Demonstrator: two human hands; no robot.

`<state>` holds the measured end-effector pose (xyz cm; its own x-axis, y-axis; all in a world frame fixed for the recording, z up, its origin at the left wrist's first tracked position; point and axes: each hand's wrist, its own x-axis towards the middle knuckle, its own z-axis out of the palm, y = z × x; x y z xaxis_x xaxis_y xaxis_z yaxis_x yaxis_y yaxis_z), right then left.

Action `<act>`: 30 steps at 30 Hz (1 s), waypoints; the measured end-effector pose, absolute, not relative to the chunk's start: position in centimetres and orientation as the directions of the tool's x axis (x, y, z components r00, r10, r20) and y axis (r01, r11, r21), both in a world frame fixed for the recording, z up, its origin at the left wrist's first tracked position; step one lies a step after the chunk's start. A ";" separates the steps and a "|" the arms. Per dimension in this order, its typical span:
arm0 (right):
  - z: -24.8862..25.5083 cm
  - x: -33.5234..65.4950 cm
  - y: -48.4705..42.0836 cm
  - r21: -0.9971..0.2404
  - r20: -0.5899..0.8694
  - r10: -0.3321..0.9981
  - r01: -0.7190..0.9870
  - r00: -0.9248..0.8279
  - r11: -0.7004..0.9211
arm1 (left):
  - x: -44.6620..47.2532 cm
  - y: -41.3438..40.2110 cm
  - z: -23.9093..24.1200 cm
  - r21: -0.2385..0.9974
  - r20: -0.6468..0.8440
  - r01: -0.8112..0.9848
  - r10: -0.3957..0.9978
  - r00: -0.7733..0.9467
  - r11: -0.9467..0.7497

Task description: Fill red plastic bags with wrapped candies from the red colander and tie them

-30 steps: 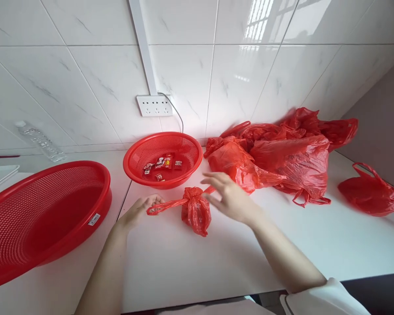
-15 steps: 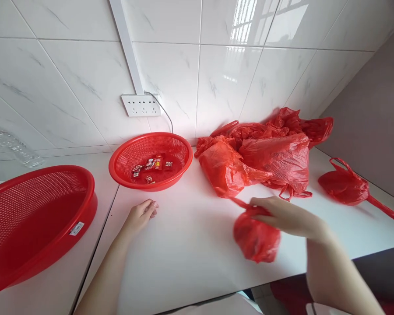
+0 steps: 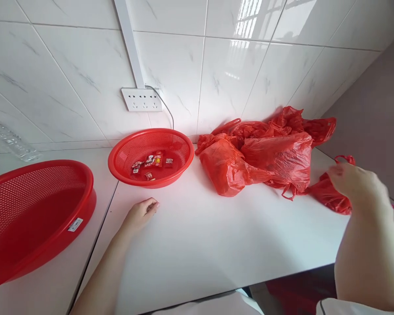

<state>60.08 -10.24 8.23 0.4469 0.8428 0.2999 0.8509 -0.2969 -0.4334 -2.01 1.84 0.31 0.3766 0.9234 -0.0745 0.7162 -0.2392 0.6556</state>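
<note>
At the right end of the white table, my right hand (image 3: 359, 186) is closed at the top of a red plastic bag (image 3: 330, 197), partly hiding it. Just behind that hand shows a red bag loop (image 3: 345, 159); how many bags lie under the hand I cannot tell. My left hand (image 3: 143, 213) rests on the table (image 3: 210, 245), its fingers loosely curled and nothing visible in them. Beyond it stands a round red plastic basket (image 3: 151, 181) holding several small wrapped packets (image 3: 157, 159).
Several red plastic bags (image 3: 279, 157) lie heaped against the tiled wall. A larger red basket (image 3: 82, 205) stands at the left, with a clear plastic bottle (image 3: 13, 142) behind it. A socket panel (image 3: 142, 99) with a cable is on the wall.
My right hand has moved from the middle of the table to the far right, and the red bag it held has left the middle. My left hand has stayed in place.
</note>
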 end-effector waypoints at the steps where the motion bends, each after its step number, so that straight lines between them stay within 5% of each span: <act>1: 8.4 57.9 -9.0 -0.409 0.331 0.794 0.836 0.510 -0.367 | -2.0 1.8 0.3 0.644 -0.068 0.723 0.924 0.377 -0.248; 7: 8.1 46.6 0.1 -0.514 0.289 0.942 0.858 0.170 0.003 | -2.4 1.8 0.2 0.609 -0.076 0.749 0.921 0.383 -0.261; 13: 5.5 41.1 6.5 -0.585 0.070 0.995 0.805 -0.076 0.103 | -2.7 1.5 0.6 0.577 -0.081 0.772 0.922 0.379 -0.266; 19: 5.3 39.2 8.8 -0.552 0.247 0.966 0.830 0.076 0.075 | -2.6 1.3 1.0 0.583 -0.087 0.767 0.918 0.386 -0.268; 23: 6.7 39.3 9.1 -0.736 0.409 0.836 0.674 0.366 0.066 | -2.5 1.2 1.1 0.592 -0.098 0.765 0.919 0.382 -0.255; 26: 9.0 40.3 9.8 -0.876 0.480 0.655 0.362 0.583 0.319 | -2.5 1.2 1.0 0.600 -0.096 0.758 0.917 0.386 -0.256; 30: 13.2 41.4 9.9 -0.722 0.522 0.527 0.019 0.670 0.691 | -2.5 1.4 0.9 0.611 -0.081 0.749 0.922 0.380 -0.255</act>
<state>41.42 9.92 13.21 0.6704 0.5270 0.5224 0.0193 0.6914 -0.7222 -2.49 1.39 0.85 0.3796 0.9216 -0.0812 0.7495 -0.2549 0.6110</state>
